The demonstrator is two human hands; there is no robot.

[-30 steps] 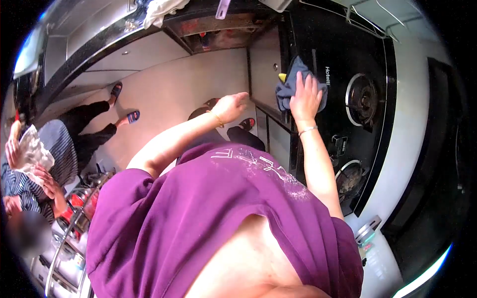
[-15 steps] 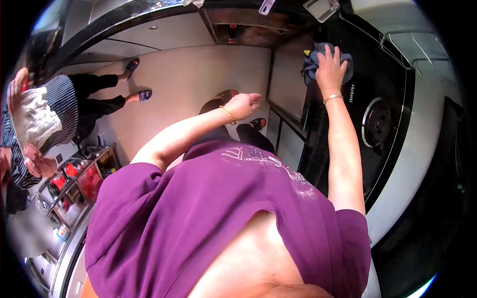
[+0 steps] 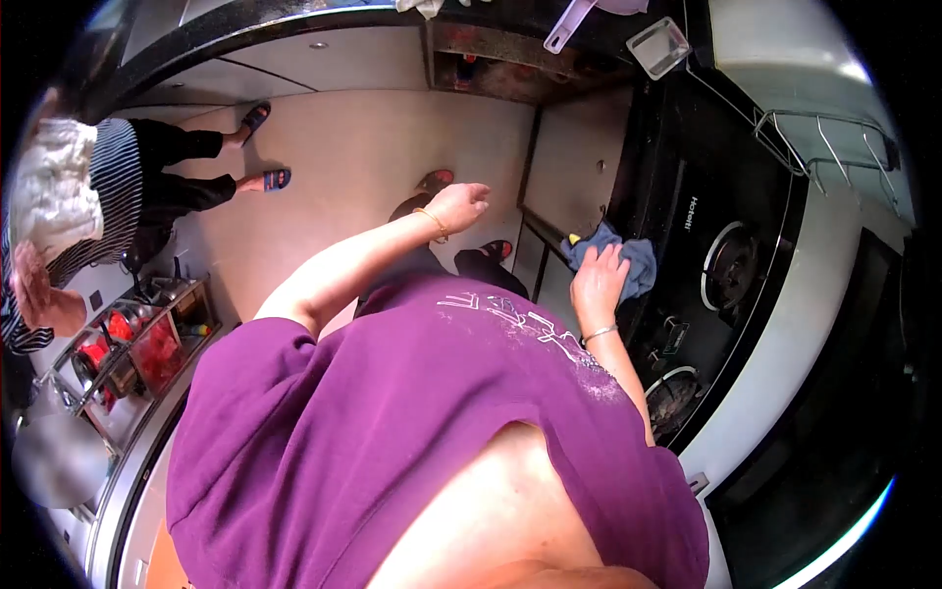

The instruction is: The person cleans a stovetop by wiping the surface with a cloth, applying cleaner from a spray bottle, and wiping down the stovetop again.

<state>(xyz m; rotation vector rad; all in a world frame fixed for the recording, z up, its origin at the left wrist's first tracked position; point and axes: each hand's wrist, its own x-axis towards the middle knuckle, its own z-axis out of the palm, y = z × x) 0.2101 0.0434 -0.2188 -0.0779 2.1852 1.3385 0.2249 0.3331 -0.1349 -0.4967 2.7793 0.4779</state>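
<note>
My right hand (image 3: 600, 285) presses on a crumpled grey-blue cloth (image 3: 636, 267) at the front edge of the black gas stove (image 3: 677, 255). The fingers lie over the cloth, and a small yellow patch shows at its far left corner. A silver bracelet is on that wrist. Over the floor in front of my body, my left hand (image 3: 459, 211) hangs with nothing in it, its fingers loosely bent and apart from any object. A gold bracelet circles the left wrist.
Round burners (image 3: 731, 267) sit on the stove. A wire rack (image 3: 829, 147), a metal tray (image 3: 657, 47) and a lilac handle (image 3: 566, 27) lie beyond. At left, another person in a striped top (image 3: 118, 187) stands near a shelf rack (image 3: 147, 344) with red items.
My right hand has drawn the cloth back toward my body along the stove's front edge. My left hand stays nearly where it was. The other person's hands have shifted.
</note>
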